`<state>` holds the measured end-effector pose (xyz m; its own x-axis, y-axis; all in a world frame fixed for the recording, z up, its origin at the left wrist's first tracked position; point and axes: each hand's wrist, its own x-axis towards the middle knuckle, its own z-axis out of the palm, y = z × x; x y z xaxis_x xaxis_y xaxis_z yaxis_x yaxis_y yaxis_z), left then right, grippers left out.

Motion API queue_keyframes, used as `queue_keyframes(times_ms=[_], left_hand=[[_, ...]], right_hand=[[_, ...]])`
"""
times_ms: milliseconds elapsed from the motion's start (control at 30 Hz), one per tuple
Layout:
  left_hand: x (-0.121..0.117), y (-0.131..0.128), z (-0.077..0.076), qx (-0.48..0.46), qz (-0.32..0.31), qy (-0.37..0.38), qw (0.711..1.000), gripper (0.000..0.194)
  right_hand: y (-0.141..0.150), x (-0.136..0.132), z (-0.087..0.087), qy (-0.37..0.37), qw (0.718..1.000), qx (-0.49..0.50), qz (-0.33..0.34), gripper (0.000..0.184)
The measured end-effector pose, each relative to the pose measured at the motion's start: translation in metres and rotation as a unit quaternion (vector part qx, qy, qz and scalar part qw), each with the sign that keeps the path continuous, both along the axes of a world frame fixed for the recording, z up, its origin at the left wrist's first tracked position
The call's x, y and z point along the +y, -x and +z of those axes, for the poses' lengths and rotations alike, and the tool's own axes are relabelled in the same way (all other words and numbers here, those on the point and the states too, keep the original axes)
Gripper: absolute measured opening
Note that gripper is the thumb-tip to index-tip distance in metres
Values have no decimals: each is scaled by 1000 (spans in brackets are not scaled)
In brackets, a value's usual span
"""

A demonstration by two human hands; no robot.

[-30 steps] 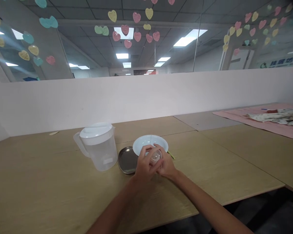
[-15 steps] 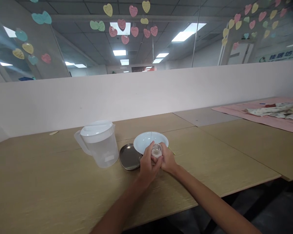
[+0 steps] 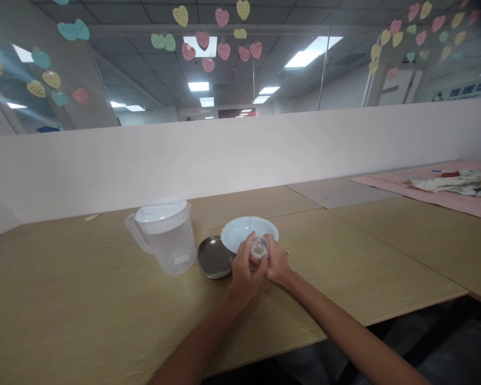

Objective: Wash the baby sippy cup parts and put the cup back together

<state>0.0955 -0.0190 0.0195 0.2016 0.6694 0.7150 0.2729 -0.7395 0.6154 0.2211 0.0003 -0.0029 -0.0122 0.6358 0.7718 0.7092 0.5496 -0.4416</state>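
Observation:
Both of my hands are closed around a small clear bottle point(image 3: 259, 248) with a see-through domed top and a whitish ring under it. My left hand point(image 3: 245, 270) wraps it from the left, with the thumb up along its side. From the right, my right hand point(image 3: 279, 261) grips the same bottle. Most of its body is hidden by my fingers. Just behind the hands lies a white bowl point(image 3: 233, 234), its near rim partly covered by them. A shallow metal tray point(image 3: 215, 259) sits left of my left hand, close against the bowl.
A clear plastic pitcher point(image 3: 173, 248) with a white lid stands left of the tray. A thin yellowish strip point(image 3: 287, 252) shows beside the bowl. Pink cloth point(image 3: 385, 184) covers the table's far right. A white wall point(image 3: 208, 160) runs behind the wooden table point(image 3: 104, 310).
The whole view has shifted slightly, so things appear a little further right. Both hands keep their hold on the bottle, with hardly any movement of the fingers.

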Motion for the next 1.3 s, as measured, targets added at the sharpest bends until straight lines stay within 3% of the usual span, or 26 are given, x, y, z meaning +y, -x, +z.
queue_keyframes(times_ms=[667,1300], left_hand=[[3,-1,0,-27,-8,15,999,39],[6,1,2,-37,-7,23,999,42]], right_hand=[[1,-2,2,-13,998,28,54,26],[0,1,1,-36,997,16,62,22]])
